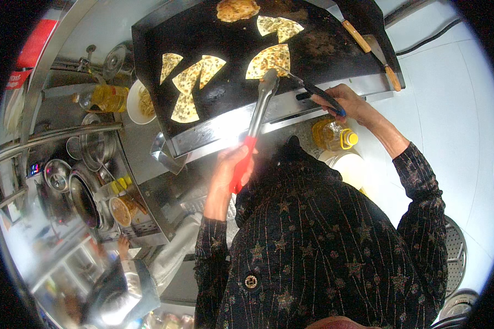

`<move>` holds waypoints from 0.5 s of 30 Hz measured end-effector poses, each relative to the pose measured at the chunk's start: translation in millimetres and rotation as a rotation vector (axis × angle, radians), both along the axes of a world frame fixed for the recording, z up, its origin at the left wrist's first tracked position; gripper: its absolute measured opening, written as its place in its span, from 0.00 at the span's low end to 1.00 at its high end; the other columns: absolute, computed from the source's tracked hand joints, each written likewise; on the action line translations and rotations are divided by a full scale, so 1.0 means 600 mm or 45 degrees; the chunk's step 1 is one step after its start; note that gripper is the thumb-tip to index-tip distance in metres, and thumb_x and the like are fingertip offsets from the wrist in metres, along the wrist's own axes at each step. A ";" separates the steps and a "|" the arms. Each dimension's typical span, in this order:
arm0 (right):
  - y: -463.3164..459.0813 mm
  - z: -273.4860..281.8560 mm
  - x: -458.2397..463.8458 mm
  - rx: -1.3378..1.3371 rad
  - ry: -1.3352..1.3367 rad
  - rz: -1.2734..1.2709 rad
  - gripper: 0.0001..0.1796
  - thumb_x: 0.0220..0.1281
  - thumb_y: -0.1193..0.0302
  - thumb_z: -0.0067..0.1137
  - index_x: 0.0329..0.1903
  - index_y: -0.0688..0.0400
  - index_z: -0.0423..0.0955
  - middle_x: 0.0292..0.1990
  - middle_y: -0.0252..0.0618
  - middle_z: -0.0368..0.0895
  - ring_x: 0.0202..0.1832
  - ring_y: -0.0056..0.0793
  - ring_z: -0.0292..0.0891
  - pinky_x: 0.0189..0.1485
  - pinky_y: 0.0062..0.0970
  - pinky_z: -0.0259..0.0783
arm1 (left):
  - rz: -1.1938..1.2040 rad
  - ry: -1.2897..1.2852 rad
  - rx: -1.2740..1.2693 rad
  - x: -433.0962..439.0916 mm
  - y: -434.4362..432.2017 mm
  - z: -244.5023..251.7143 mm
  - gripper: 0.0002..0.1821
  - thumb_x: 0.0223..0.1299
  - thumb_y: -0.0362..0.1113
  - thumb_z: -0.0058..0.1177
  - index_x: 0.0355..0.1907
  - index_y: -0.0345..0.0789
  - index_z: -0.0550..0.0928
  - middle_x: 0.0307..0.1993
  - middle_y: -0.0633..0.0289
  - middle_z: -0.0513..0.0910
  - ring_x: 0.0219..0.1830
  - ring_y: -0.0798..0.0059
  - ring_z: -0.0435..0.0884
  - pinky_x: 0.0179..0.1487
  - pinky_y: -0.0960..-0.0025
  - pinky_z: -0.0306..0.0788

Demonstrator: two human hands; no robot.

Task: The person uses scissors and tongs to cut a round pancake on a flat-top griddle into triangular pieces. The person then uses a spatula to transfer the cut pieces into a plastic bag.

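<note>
My left hand [235,166] grips the red handle of metal tongs [260,103], whose tips touch the lower edge of a speckled flatbread piece [271,59] on the dark griddle [230,37]. In my right hand [346,103] is a dark-handled tool, probably scissors [313,88], with its metal end over the same piece. Several cut flatbread wedges [186,107] lie to the left, some touching or overlapping. Further cut pieces [279,27] lie above the held piece. A browned round item [237,9] rests at the griddle's far edge.
Two wooden-handled scrapers [356,36] [391,77] lie at the griddle's right side. An oil jug [333,135] stands below its front edge. On the left are a bowl of noodles [141,102], an oil bottle [105,98] and a wok [83,199]. Another person's hand [123,245] is at lower left.
</note>
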State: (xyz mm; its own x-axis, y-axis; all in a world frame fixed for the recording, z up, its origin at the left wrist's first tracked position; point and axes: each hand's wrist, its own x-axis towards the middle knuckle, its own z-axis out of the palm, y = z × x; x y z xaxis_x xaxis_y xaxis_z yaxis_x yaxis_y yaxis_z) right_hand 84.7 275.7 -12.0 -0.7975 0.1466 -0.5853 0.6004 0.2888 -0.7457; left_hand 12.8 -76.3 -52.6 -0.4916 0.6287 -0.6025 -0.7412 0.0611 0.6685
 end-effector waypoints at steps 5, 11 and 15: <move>0.005 -0.009 0.010 -0.066 -0.057 0.038 0.29 0.66 0.42 0.59 0.25 0.55 0.76 0.15 0.23 0.71 0.14 0.13 0.69 0.14 0.14 0.58 | 0.027 -0.006 -0.018 0.001 -0.002 -0.010 0.16 0.71 0.42 0.52 0.43 0.27 0.81 0.16 0.62 0.76 0.08 0.80 0.65 0.11 0.76 0.57; -0.003 0.020 -0.011 -0.084 -0.122 0.094 0.32 0.67 0.37 0.54 0.26 0.55 0.76 0.15 0.25 0.73 0.15 0.14 0.71 0.15 0.14 0.57 | 0.015 -0.029 0.026 0.001 -0.003 -0.004 0.16 0.71 0.42 0.53 0.42 0.27 0.81 0.16 0.62 0.76 0.08 0.81 0.65 0.10 0.77 0.58; -0.007 0.026 -0.039 -0.115 -0.167 0.044 0.33 0.66 0.36 0.53 0.27 0.54 0.76 0.16 0.25 0.74 0.15 0.14 0.72 0.15 0.15 0.58 | -0.021 -0.017 0.060 -0.001 -0.012 0.000 0.17 0.71 0.42 0.53 0.42 0.27 0.81 0.16 0.62 0.76 0.07 0.81 0.65 0.10 0.77 0.57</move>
